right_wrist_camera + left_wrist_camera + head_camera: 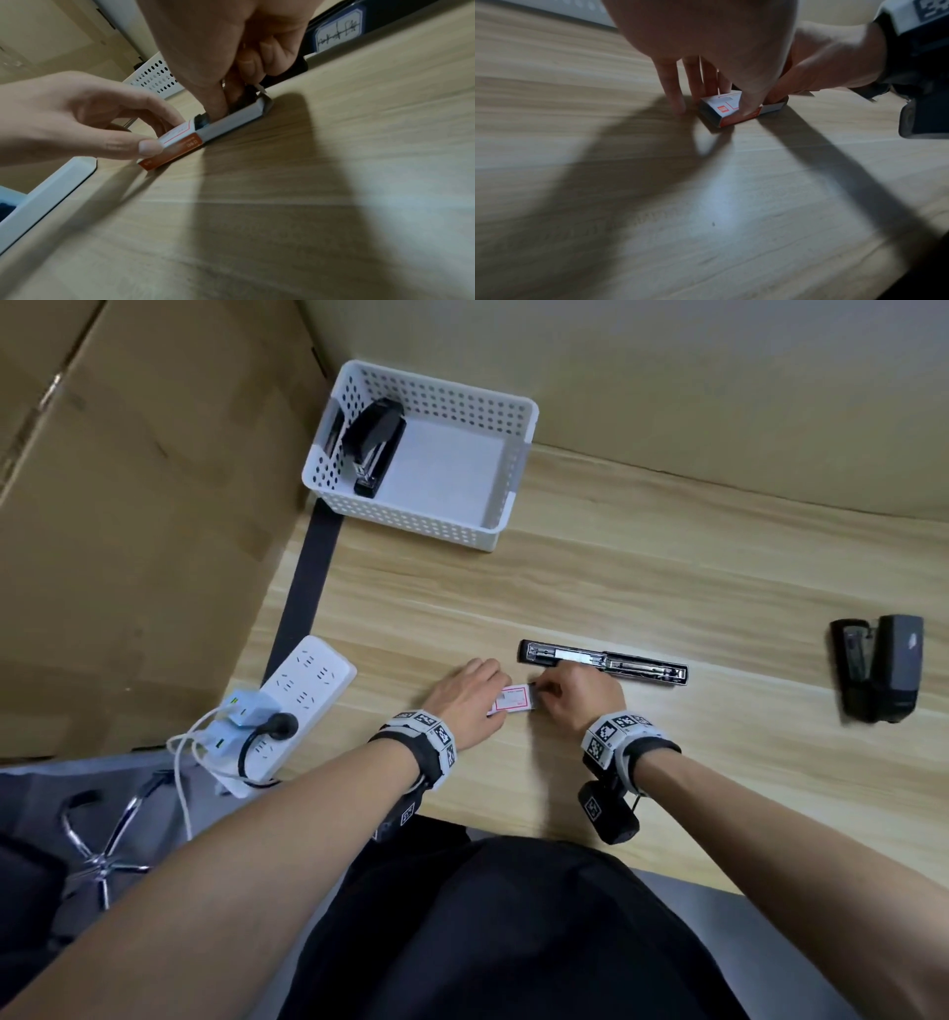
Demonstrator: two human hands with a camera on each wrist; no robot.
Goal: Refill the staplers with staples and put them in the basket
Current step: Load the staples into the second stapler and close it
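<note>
Left hand [464, 698] pinches staple box [511, 700]; right hand [583, 693] digs inside.

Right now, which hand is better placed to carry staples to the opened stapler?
Right hand: its fingers are in the staple box tray, beside the opened stapler. Left hand holds the sleeve.

You have a white power strip [303, 690] with plugged-in chargers at the surface's [667, 567] left edge, beside cardboard boxes [128, 505].
</note>
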